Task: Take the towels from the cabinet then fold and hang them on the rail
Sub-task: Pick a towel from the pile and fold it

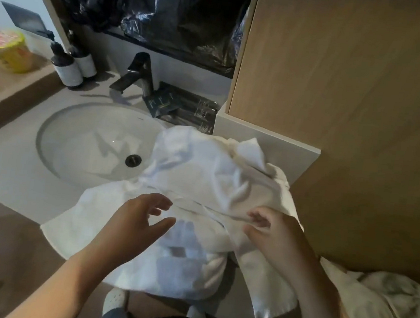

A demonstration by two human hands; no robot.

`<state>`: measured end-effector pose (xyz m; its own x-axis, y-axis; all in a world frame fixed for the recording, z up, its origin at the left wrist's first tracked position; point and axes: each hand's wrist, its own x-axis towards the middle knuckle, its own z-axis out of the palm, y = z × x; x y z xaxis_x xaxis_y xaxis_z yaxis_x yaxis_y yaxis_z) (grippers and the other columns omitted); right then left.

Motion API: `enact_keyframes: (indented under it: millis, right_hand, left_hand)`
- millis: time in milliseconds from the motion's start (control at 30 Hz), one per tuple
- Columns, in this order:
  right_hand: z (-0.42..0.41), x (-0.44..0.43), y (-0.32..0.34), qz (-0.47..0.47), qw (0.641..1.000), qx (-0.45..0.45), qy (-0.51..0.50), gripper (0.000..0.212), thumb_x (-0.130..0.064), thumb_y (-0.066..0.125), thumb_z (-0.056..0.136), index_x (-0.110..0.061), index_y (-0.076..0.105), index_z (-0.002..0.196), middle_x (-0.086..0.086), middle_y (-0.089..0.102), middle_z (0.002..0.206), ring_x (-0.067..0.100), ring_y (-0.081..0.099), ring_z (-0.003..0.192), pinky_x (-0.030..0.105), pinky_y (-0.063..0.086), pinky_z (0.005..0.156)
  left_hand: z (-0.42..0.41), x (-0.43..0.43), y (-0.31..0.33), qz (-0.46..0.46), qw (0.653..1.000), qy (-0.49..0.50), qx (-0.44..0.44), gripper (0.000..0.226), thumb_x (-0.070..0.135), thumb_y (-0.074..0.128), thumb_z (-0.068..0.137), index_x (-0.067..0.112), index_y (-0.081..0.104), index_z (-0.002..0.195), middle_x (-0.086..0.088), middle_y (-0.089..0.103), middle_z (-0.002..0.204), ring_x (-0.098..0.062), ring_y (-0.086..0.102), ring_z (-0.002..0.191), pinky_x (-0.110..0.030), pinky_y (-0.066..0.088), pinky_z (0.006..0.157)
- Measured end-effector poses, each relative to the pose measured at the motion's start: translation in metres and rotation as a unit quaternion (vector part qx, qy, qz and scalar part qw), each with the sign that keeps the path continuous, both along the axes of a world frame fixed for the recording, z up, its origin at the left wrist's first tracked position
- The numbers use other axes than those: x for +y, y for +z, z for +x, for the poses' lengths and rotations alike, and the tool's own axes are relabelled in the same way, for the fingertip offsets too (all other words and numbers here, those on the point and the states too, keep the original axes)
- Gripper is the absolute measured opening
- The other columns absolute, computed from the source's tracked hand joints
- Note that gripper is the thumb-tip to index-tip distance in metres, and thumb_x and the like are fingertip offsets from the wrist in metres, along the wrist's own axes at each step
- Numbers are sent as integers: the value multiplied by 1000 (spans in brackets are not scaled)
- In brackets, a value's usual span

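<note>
Seen from above: two towels, both white. Larger towel (202, 173) rumpled on the countertop (6, 169), draped over the right part of the round sink (82, 144) and hanging off the front edge, hiding that side of the basin. Second towel (383, 304) crumpled at lower right, partly behind the right forearm. Left hand (136, 218) open, fingers spread, just above the larger towel. Right hand (271, 231) curled, pinching a fold of it. Behind the sink, one dark tap (140, 72) and two pump bottles (66, 69). Yellow tub (9, 49) blurred at far left, label unreadable.
</note>
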<state>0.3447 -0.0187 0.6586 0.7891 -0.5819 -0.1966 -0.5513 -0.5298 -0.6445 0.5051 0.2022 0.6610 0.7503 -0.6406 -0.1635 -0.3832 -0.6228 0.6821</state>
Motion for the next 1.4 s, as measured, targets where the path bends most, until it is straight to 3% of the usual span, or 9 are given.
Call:
enact_keyframes:
  millis: [333,500,600,833,1000,1067,1200,1300,1400]
  right_hand:
    - [39,100,0,8,994,30,-106,22,-37,65,90,-32,64,111,-23,60,105,-8,53,94,-2,36,69]
    - [50,160,1,1,983,53,-175,26,-37,62,92,-33,61,118,-21,56,106,-5,51,92,9,36,81]
    - [47,190,2,2,975,50,-214,22,-35,62,92,-37,61,114,-24,54,103,-11,50,87,2,34,71]
    - [37,211,-16,28,964,55,-259,36,-26,68,89,-28,59,123,-8,51,132,10,48,122,19,36,96]
    - [32,205,-36,100,951,106,-274,78,-50,69,84,-40,27,150,-7,2,163,18,11,149,35,27,114]
    - [29,201,-42,135,944,96,-286,86,-56,68,82,-41,20,152,-7,-4,163,20,12,149,35,31,111]
    - [25,195,-52,115,947,90,-286,63,-45,71,84,-31,43,138,1,19,156,21,39,134,23,37,91]
    - [21,189,-53,64,948,74,-304,34,-27,74,85,-22,56,113,0,43,130,9,51,101,12,37,78]
    - [15,183,-46,34,944,32,-327,19,-27,72,86,-18,56,90,1,52,101,12,52,81,12,36,62]
  left_hand:
    - [92,49,-15,38,990,-133,12,27,41,69,85,34,62,110,22,62,107,4,59,99,-28,50,93]
    - [121,74,-23,51,977,-207,26,28,39,67,87,32,61,112,19,62,112,1,59,101,-30,50,94]
    - [126,86,-28,48,966,-248,47,29,40,68,87,30,60,113,19,61,113,0,58,102,-25,49,93]
    - [123,101,-38,48,957,-280,60,34,42,68,86,29,60,116,15,61,116,-2,58,102,-25,49,93]
    - [105,104,-45,26,964,-244,99,59,52,69,80,28,51,131,12,53,126,-4,56,107,-26,48,94]
    - [101,102,-47,3,972,-221,75,69,52,71,77,27,47,137,9,46,135,-9,52,116,-28,47,98]
    - [94,96,-51,41,969,-231,76,59,52,75,75,29,56,126,8,45,133,-8,52,112,-23,47,91]
    - [82,93,-55,79,958,-261,92,44,57,73,74,31,60,108,10,55,113,-1,56,95,-14,43,78]
    - [68,94,-59,81,951,-282,93,52,57,73,75,28,59,116,14,55,111,0,52,97,-15,40,82]
